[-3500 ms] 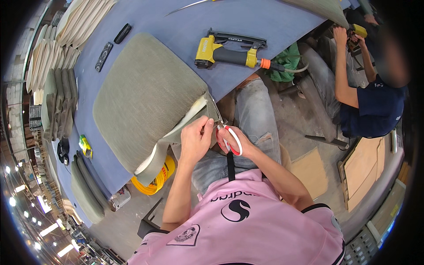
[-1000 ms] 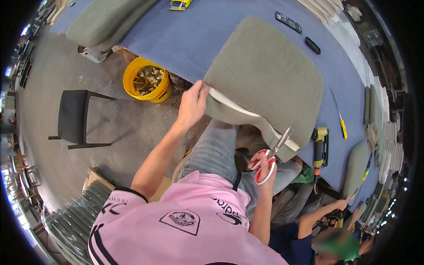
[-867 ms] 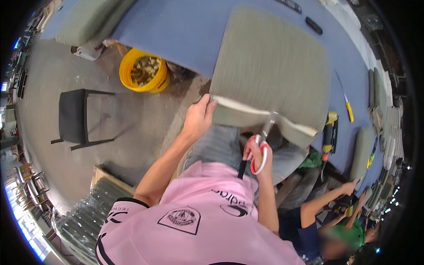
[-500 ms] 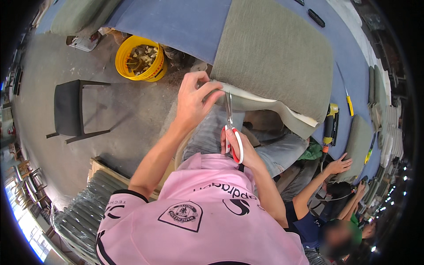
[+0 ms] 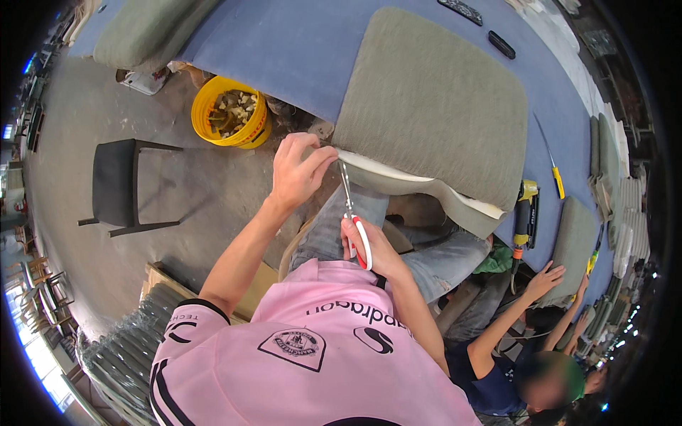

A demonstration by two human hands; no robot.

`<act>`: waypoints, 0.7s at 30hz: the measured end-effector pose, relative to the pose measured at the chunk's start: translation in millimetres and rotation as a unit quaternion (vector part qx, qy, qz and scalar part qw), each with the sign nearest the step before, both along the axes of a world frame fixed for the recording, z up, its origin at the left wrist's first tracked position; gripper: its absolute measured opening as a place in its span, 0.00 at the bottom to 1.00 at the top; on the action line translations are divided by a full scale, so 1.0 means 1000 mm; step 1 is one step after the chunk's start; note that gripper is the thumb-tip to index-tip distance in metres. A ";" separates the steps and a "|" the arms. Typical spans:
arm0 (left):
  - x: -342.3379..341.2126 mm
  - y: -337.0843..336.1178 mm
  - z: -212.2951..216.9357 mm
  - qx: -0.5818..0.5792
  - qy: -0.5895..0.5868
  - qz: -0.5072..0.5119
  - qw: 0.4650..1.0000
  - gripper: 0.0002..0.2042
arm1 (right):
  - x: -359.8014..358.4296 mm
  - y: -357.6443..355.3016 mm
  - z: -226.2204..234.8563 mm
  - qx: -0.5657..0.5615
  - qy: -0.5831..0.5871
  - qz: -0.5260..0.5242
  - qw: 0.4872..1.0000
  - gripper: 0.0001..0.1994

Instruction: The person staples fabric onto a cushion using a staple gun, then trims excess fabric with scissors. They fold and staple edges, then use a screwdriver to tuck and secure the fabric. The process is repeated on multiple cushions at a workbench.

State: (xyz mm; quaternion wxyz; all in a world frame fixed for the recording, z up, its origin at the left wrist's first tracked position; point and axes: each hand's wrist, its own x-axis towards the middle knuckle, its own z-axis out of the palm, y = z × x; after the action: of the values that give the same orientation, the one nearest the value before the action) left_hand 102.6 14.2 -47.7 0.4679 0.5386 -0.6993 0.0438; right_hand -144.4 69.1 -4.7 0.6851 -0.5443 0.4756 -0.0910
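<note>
Left hand pinches the cushion fabric edge, right grips scissors just below; I judge trimming underway, next snip needs taut cloth

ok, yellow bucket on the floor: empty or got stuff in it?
Not empty. The yellow bucket stands upright on the floor beside the blue table, and pale scraps show inside, partly filling it.
</note>
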 end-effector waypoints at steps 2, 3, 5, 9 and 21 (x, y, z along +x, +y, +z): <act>-0.003 0.002 -0.004 0.006 0.008 0.008 1.000 0.14 | 0.000 0.000 -0.001 0.020 0.012 0.013 1.000 0.31; -0.004 0.004 -0.004 0.011 0.012 0.014 1.000 0.14 | 0.001 -0.002 -0.001 0.019 0.014 0.017 1.000 0.31; -0.006 0.003 -0.003 0.008 0.025 0.007 1.000 0.12 | 0.002 -0.005 -0.001 0.015 0.019 0.020 1.000 0.32; -0.008 0.005 -0.004 0.013 0.039 -0.008 0.999 0.11 | 0.002 -0.011 0.002 0.020 0.005 0.008 1.000 0.33; -0.010 0.010 -0.005 0.050 0.074 0.000 0.996 0.11 | 0.007 -0.025 -0.006 0.009 0.006 -0.012 1.000 0.28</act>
State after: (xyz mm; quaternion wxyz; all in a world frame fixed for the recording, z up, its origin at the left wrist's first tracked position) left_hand 92.2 24.4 -52.4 0.4908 0.5634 -0.6639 -0.0311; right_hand -137.3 44.3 -10.9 0.6860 -0.5328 0.4869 -0.0921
